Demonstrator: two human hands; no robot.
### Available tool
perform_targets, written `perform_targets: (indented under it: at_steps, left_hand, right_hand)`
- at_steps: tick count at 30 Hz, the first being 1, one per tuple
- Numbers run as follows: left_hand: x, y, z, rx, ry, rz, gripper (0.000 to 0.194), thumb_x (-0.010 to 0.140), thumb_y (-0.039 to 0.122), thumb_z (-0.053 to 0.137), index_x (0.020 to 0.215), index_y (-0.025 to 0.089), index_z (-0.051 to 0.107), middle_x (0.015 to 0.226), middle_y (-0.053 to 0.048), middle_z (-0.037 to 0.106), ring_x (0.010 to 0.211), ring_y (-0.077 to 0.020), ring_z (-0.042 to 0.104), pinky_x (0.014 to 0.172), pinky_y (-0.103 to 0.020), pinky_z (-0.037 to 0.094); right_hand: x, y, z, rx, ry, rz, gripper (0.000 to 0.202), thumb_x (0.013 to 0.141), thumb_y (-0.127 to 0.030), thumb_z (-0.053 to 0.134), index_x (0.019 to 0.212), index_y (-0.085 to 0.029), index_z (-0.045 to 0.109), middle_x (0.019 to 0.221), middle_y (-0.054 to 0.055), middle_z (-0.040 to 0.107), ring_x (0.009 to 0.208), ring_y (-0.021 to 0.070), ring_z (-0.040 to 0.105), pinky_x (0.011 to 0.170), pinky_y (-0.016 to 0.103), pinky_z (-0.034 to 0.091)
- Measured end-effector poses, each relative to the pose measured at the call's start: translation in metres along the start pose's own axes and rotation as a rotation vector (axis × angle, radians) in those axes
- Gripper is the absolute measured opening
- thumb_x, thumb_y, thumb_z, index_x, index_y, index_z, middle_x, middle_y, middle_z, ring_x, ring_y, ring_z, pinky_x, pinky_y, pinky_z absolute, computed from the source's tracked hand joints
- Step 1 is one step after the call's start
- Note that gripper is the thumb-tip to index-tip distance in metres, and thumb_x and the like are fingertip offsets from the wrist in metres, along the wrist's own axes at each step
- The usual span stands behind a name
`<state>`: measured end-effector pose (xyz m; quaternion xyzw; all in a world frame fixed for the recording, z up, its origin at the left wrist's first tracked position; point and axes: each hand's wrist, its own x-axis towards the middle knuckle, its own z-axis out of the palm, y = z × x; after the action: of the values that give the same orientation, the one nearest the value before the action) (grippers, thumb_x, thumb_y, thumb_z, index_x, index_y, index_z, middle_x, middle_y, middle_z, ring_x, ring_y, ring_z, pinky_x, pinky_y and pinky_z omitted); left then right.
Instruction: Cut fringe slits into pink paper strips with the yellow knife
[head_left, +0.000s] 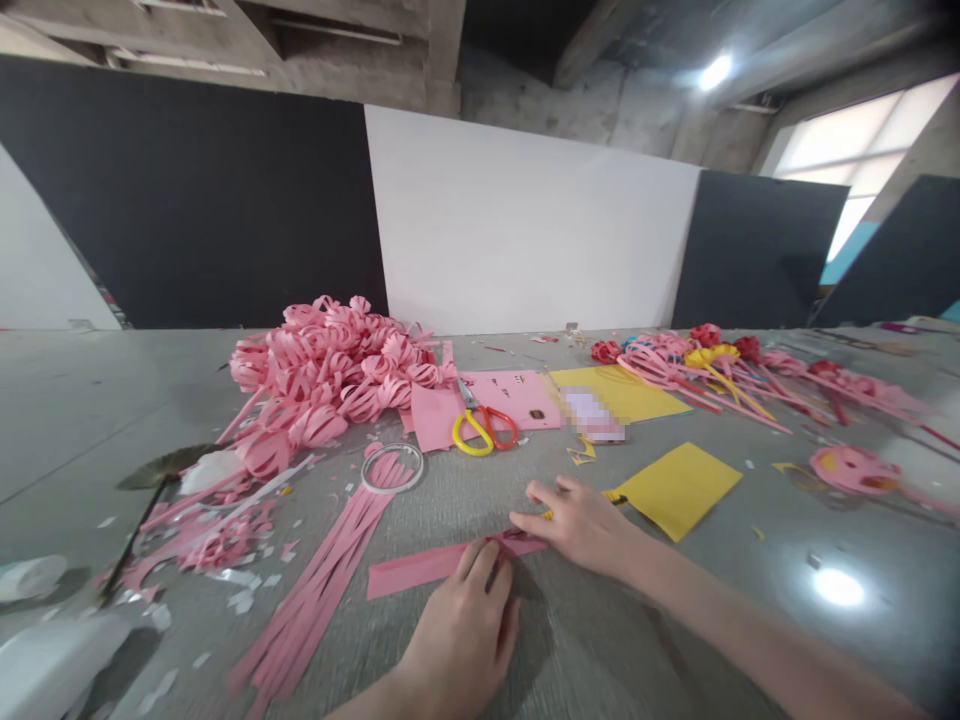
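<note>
Lightly curled, the fingers (480,560) of my left hand (465,630) rest on a long pink strip (405,573) lying flat on the grey surface (600,650) in front of me; whether they pinch it or only press, I cannot tell. My right hand (589,522) reaches over the strip's other end, its fingers partly spread. Something yellow shows at both sides of that hand, but I cannot tell if I hold it.

The strip looks like paper: light, limp, dry rather than slippery, and likely to crease or tear under a hard tug. I judge it best held flat under the fingertips, or taken by its long edges near the ends.

Just beyond my right hand lies a yellow sheet (682,490). To the left, a bundle of narrow pink strips (319,590) runs up to a pale ring-shaped roll (392,490) on its upper end. Farther out, scissors (475,405) with one yellow and one red handle rest on pink paper (439,415). Behind to the left rises a heap of looped pink paper (326,365); to the right sprawl pink, red and yellow paper pieces (712,357). A white panel (532,220) stands at the back.
</note>
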<state>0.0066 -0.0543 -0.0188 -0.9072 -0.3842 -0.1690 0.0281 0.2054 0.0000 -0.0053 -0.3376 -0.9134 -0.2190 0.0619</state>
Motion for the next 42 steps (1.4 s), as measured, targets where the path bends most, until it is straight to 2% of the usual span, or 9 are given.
perform_targets:
  at_steps: [8,23,28,31,34,36,38,42]
  left_hand:
    - [0.0,-0.001,0.001,-0.034,0.01,-0.018,0.028,0.077,0.013,0.039,0.103,0.013,0.051,0.108,-0.012,0.054,0.105,-0.0247,0.047,0.086,-0.039,0.045]
    - [0.0,-0.001,-0.001,-0.05,-0.012,-0.007,0.03,0.077,0.012,0.04,0.105,0.011,0.05,0.107,-0.012,0.053,0.103,-0.0251,0.047,0.086,-0.038,0.044]
    - [0.0,0.0,-0.002,-0.114,-0.023,-0.04,0.03,0.077,0.011,0.04,0.105,0.012,0.05,0.105,-0.011,0.053,0.1,-0.0241,0.048,0.082,-0.038,0.046]
    - [0.0,-0.001,-0.005,-0.162,0.007,-0.073,0.028,0.075,0.01,0.042,0.101,0.015,0.052,0.107,-0.011,0.05,0.101,-0.0241,0.046,0.083,-0.039,0.044]
    - [0.005,-0.007,-0.008,-0.177,0.075,-0.082,0.021,0.072,0.01,0.046,0.088,0.017,0.057,0.115,-0.011,0.045,0.108,-0.0263,0.041,0.088,-0.043,0.039]
    - [0.009,-0.013,-0.01,-0.219,0.078,-0.085,0.021,0.074,0.009,0.043,0.086,0.019,0.058,0.107,-0.008,0.051,0.101,-0.0229,0.046,0.084,-0.038,0.041]
    - [0.013,-0.02,-0.012,-0.274,0.059,-0.118,0.025,0.077,0.008,0.038,0.086,0.021,0.058,0.09,-0.004,0.058,0.087,-0.0185,0.053,0.077,-0.032,0.044]
    - [0.018,-0.028,-0.018,-0.4,0.082,-0.273,0.022,0.076,0.01,0.037,0.076,0.02,0.057,0.076,-0.001,0.057,0.07,-0.0145,0.054,0.065,-0.025,0.042]
  right_hand:
    - [-0.001,0.003,0.0,0.031,0.007,-0.001,0.029,0.086,-0.016,0.037,0.107,-0.029,0.053,0.099,0.006,0.052,0.064,0.0119,0.046,0.064,0.027,0.035]
    - [-0.003,0.008,0.001,0.038,0.005,-0.021,0.026,0.087,-0.017,0.037,0.103,-0.027,0.054,0.096,0.006,0.051,0.069,0.0129,0.046,0.067,0.028,0.034]
    - [-0.005,0.01,0.002,0.071,0.019,-0.02,0.024,0.087,-0.019,0.037,0.101,-0.024,0.056,0.092,0.006,0.051,0.069,0.013,0.046,0.066,0.028,0.034]
    - [-0.01,0.015,-0.001,0.146,0.014,0.046,0.022,0.087,-0.024,0.039,0.099,-0.025,0.057,0.089,0.005,0.051,0.068,0.0131,0.046,0.066,0.029,0.035]
    - [-0.014,0.021,-0.007,0.26,0.03,0.176,0.022,0.086,-0.025,0.04,0.099,-0.025,0.057,0.089,0.004,0.049,0.074,0.014,0.049,0.07,0.029,0.038]
    - [-0.013,0.022,-0.012,0.345,0.071,0.282,0.022,0.086,-0.025,0.039,0.1,-0.024,0.056,0.09,0.005,0.049,0.078,0.0142,0.05,0.071,0.029,0.039]
    - [-0.009,0.021,-0.016,0.442,0.118,0.373,0.022,0.085,-0.026,0.039,0.101,-0.023,0.054,0.09,0.005,0.05,0.078,0.0141,0.052,0.07,0.028,0.041]
    - [-0.001,0.014,-0.02,0.661,0.173,0.558,0.026,0.075,-0.039,0.054,0.093,-0.02,0.055,0.085,0.004,0.054,0.075,0.0161,0.053,0.068,0.029,0.042]
